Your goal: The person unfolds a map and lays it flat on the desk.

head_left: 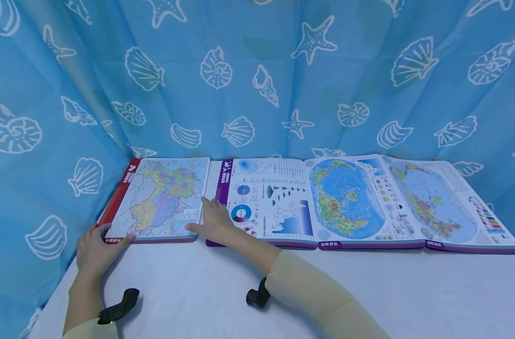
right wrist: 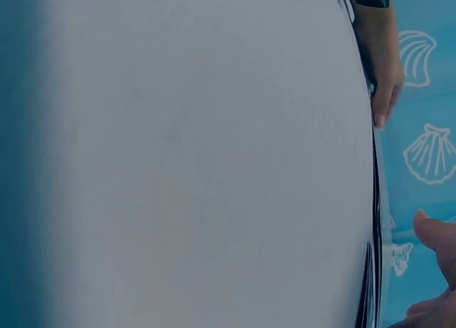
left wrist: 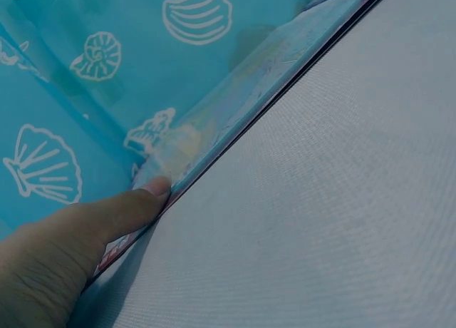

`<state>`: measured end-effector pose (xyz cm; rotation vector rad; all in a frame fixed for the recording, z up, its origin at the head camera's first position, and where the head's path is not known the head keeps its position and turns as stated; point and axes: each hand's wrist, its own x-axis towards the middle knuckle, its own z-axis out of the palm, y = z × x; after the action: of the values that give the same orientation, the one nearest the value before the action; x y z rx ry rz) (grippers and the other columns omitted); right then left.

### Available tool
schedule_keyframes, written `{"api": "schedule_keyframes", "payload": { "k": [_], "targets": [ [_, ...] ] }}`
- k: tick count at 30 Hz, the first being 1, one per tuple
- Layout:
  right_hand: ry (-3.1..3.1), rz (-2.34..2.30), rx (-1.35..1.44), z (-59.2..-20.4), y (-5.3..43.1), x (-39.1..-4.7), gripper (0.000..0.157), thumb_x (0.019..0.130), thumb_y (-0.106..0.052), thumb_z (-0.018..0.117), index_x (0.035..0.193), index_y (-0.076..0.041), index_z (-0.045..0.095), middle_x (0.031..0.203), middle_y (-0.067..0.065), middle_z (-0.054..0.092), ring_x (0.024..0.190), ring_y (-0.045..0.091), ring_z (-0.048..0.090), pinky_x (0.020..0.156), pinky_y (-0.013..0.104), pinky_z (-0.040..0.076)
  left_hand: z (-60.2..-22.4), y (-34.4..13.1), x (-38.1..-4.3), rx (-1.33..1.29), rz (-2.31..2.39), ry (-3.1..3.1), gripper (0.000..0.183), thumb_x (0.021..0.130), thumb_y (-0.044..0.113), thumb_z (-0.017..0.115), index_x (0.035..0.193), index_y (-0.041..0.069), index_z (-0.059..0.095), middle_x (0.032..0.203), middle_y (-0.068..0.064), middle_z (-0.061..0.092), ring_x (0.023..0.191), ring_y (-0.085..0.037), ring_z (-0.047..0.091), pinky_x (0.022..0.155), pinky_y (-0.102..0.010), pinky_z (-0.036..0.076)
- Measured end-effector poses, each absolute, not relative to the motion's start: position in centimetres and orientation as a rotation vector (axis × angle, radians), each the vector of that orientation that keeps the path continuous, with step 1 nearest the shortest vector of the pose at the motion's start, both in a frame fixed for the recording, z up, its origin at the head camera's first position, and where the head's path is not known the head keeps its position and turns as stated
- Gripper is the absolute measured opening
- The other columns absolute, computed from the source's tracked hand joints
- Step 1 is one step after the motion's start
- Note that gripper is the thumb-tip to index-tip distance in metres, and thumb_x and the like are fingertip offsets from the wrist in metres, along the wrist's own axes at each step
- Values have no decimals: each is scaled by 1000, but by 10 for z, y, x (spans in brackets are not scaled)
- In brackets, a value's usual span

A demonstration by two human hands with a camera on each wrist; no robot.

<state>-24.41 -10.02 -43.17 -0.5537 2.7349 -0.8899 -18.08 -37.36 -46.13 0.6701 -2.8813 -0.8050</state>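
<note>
A map with a red left margin [head_left: 164, 197] lies face up at the left end of the table, on a thin stack or folder with a purple edge. My left hand [head_left: 93, 249] rests at its front left corner, thumb on the front edge and fingers along the left edge. In the left wrist view, the thumb of that hand [left wrist: 68, 242] presses on the map's edge. My right hand [head_left: 215, 221] reaches over the right side with spread fingers, thumb tip over the lower right corner. In the right wrist view, this hand [right wrist: 442, 253] shows only partly.
Right of the map, an unfolded set of map panels runs along the table: a chart panel [head_left: 274, 197], a world terrain panel [head_left: 350, 197] and another world map [head_left: 435, 202]. White cloth [head_left: 198, 292] covers the table. A blue shell-print curtain [head_left: 257, 70] hangs behind and at left.
</note>
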Motion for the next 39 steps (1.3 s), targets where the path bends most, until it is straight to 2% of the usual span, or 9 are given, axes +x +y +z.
{"api": "schedule_keyframes", "payload": {
  "k": [6, 12, 17, 24, 27, 29, 33, 35, 39],
  "targets": [
    [2716, -890, -560, -438, -108, -243, 83, 87, -46, 64, 148, -4, 26, 152, 21, 28, 144, 34, 16, 116, 46, 22, -461, -374, -181, 667, -815, -2884, 91, 79, 38, 72, 144, -4, 24, 150, -31, 9, 134, -52, 11, 103, -71, 23],
    [2634, -960, -607, -439, -112, -240, 81, 89, -42, 63, 149, -5, 24, 155, 15, 24, 145, 29, 14, 118, 40, 18, -459, -375, -179, 660, -842, -2877, 93, 78, 38, 72, 145, -4, 23, 151, -31, 10, 133, -52, 13, 103, -71, 24],
    [2569, -1057, -571, -438, -114, -238, 78, 89, -41, 63, 149, -8, 26, 155, 12, 24, 146, 26, 12, 117, 41, 20, -458, -375, -177, 693, -887, -2866, 93, 78, 34, 73, 146, -4, 22, 151, -30, 10, 133, -52, 13, 103, -71, 23],
    [2561, -1153, -573, -437, -114, -238, 74, 88, -32, 66, 148, -8, 29, 155, 14, 23, 145, 27, 12, 117, 40, 18, -455, -375, -177, 715, -1113, -2747, 90, 79, 22, 75, 147, -3, 23, 152, -28, 11, 134, -50, 15, 101, -68, 30],
    [2574, -1271, -557, -439, -114, -239, 71, 85, -23, 71, 145, -9, 36, 153, 12, 29, 144, 25, 19, 116, 38, 24, -454, -375, -178, 723, -1156, -2726, 87, 80, 20, 74, 147, -2, 24, 153, -28, 10, 135, -50, 14, 102, -68, 30],
    [2540, -1412, -512, -441, -115, -239, 69, 82, -14, 74, 142, -10, 41, 148, 11, 39, 139, 24, 33, 110, 34, 34, -454, -375, -178, 744, -1205, -2688, 84, 82, 20, 72, 148, 0, 23, 153, -27, 10, 137, -48, 13, 102, -67, 30],
    [2327, -1741, -365, -445, -116, -240, 67, 78, 0, 74, 138, -10, 46, 124, 15, 61, 110, 22, 62, 83, 25, 55, -456, -377, -177, 787, -1300, -2580, 79, 87, 19, 67, 150, 7, 21, 154, -23, 13, 140, -42, 13, 104, -62, 32],
    [2240, -1846, -302, -448, -116, -240, 65, 76, 3, 74, 136, -8, 48, 115, 14, 64, 97, 20, 67, 71, 22, 56, -457, -378, -178, 794, -1325, -2539, 77, 88, 19, 66, 150, 10, 22, 154, -20, 14, 141, -39, 13, 104, -60, 34],
    [2198, -1900, -221, -454, -115, -243, 56, 76, 1, 75, 127, -6, 55, 110, 10, 64, 91, 16, 67, 68, 21, 56, -459, -379, -179, 803, -1302, -2512, 71, 89, 19, 65, 149, 13, 28, 156, -14, 15, 143, -34, 12, 103, -58, 37]
  ]
}}
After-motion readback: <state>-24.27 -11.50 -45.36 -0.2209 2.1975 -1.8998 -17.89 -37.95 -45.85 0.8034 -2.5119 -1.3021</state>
